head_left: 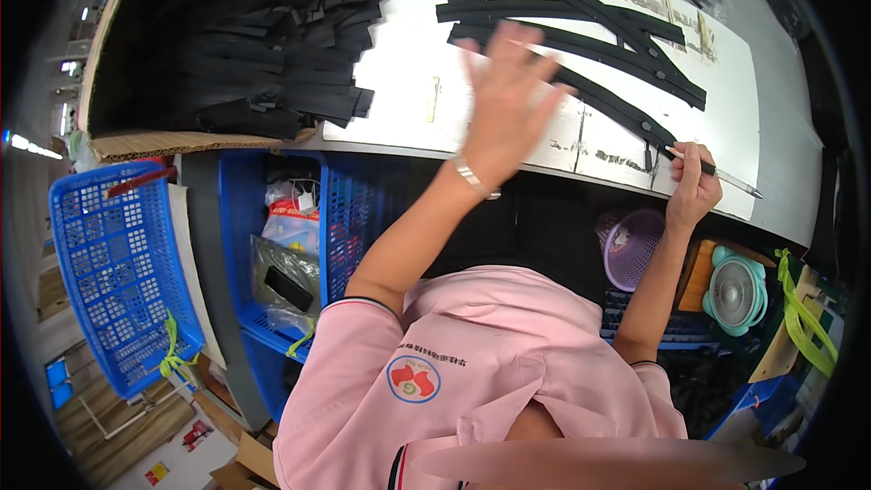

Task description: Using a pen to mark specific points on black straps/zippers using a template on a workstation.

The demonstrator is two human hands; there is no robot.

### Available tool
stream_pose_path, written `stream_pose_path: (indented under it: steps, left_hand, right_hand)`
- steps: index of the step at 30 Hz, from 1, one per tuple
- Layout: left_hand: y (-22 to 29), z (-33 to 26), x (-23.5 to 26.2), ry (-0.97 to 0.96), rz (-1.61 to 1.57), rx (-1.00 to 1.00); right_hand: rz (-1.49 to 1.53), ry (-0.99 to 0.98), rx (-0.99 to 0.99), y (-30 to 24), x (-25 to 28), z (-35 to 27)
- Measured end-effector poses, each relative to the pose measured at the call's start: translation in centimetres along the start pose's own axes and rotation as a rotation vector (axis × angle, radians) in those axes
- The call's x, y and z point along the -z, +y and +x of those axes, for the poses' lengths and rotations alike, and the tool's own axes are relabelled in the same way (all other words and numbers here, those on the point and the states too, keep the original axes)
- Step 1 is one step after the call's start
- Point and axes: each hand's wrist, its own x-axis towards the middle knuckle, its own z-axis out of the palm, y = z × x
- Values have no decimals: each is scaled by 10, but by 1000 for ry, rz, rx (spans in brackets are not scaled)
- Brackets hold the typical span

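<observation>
My left hand (508, 104), a little blurred, is spread over the white work surface (399, 95) with its fingers apart and nothing seen in them. Under and beside its fingers runs the nearest black strip (603, 100). At that strip's right end, my right hand (694, 186) is closed around a pen (737, 183). The pen's tip points left, close to the strip's end, and its clear barrel sticks out to the right. Beyond my hands lie several more black strips (553, 36), some crossing over each other, with small round spots near their right ends.
A cardboard box (186, 143) heaped with black strips (263, 45) stands at the left of the table. Below the table edge are a blue crate (231, 245) holding bags and a phone (288, 289), a purple basket (635, 249) and a teal fan (737, 290). Another blue basket (113, 281) hangs farther left.
</observation>
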Motion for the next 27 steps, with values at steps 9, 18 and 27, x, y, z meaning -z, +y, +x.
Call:
stream_pose_path:
  steps: [9, 18, 27]
  left_hand:
    - [-106, -43, 111, 381, 431, 525]
    - [-112, -38, 102, 348, 286, 412]
    - [-85, -23, 96, 272, -169, 607]
  right_hand:
    - [-29, -26, -6, 2, -2, -1]
    - [-97, -47, 25, -2, -4, 2]
    - [-467, -225, 393, -15, -24, 13]
